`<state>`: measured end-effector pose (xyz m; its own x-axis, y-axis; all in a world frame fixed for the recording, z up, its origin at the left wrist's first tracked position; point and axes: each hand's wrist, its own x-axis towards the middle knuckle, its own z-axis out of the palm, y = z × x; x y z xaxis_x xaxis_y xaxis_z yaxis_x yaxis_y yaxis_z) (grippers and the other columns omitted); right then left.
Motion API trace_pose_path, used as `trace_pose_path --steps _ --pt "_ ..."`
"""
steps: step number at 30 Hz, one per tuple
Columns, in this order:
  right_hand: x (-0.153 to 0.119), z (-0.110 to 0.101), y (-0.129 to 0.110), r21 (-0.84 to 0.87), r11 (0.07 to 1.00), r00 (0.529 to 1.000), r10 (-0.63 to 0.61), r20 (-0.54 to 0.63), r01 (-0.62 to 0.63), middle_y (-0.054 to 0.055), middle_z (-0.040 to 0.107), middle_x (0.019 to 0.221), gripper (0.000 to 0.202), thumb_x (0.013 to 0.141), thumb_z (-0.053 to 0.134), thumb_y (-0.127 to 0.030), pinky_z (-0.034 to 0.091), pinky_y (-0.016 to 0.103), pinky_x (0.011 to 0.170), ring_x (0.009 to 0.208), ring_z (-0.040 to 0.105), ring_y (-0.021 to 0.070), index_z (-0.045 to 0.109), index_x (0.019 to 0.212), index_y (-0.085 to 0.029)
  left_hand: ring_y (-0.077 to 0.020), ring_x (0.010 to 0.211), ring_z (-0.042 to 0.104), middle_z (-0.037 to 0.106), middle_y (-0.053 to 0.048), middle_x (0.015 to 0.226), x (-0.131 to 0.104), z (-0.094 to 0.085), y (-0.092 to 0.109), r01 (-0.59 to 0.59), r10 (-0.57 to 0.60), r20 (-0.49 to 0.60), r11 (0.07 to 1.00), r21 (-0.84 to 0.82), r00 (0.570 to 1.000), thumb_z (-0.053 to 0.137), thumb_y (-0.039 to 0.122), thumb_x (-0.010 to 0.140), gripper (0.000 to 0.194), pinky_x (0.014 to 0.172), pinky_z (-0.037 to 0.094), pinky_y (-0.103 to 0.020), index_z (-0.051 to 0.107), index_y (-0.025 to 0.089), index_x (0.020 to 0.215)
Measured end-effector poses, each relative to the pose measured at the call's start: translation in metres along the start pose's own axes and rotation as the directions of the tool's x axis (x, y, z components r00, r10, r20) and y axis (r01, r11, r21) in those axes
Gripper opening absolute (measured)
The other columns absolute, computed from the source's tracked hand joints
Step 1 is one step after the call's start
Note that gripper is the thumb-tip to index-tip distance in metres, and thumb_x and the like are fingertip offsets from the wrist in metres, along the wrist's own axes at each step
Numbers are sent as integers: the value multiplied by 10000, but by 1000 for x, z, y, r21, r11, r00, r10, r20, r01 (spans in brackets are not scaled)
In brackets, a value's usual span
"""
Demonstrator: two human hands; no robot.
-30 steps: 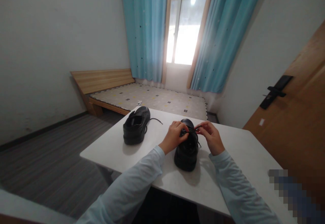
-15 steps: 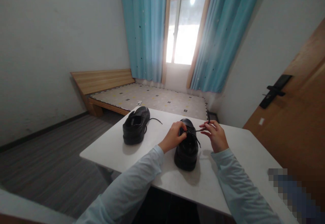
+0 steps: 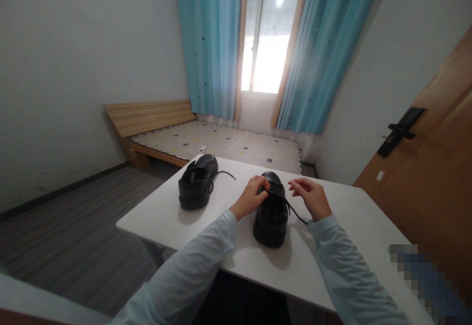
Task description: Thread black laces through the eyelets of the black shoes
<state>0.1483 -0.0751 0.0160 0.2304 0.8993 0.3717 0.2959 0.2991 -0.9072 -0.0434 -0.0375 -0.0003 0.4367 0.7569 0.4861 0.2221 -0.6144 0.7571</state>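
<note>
A black lace-up shoe stands on the white table in front of me, its heel toward me. My left hand is at the left of its opening, thumb and fingers closed on the shoelace by the top eyelets; the exact grip is partly hidden. The loose shoelace end runs from the shoe to the right, down to my right cuff. Just right of the shoe, my right hand is raised with fingers bent and apart, holding nothing visible. A second black shoe rests farther left, its lace trailing right.
The white table has its front edge under my forearms. Behind it is a low bed with a patterned mattress and a small white item on it. A wooden door with a black handle stands to the right.
My right hand has let go of the lace it was holding out to the right, and that lace end has dropped toward my right cuff. My left hand stays at the shoe.
</note>
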Motion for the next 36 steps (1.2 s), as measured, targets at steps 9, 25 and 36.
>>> trace_pose_path --steps 9,25,36 --pt "-2 4 6 -211 977 990 -5 144 36 58 675 728 299 655 680 -456 464 296 567 630 581 169 679 709 -162 -179 966 477 518 -37 912 0 1 3 15 -16 -27 1000 -13 1000 403 92 697 174 916 400 -355 518 180 794" --pt "0 14 13 -213 975 992 -39 119 64 55 640 718 315 625 681 -474 451 287 539 631 560 171 644 681 -165 -220 1036 484 544 -66 1040 0 6 -1 -7 11 -33 995 98 999 580 164 661 343 943 375 -381 520 173 998" --pt "0 17 11 -236 969 993 -55 104 78 54 614 756 306 669 635 -480 443 295 559 640 543 167 614 690 -175 -219 1026 481 540 -73 1038 0 8 -1 -12 15 -31 993 116 999 565 171 675 316 937 375 -377 522 163 989"
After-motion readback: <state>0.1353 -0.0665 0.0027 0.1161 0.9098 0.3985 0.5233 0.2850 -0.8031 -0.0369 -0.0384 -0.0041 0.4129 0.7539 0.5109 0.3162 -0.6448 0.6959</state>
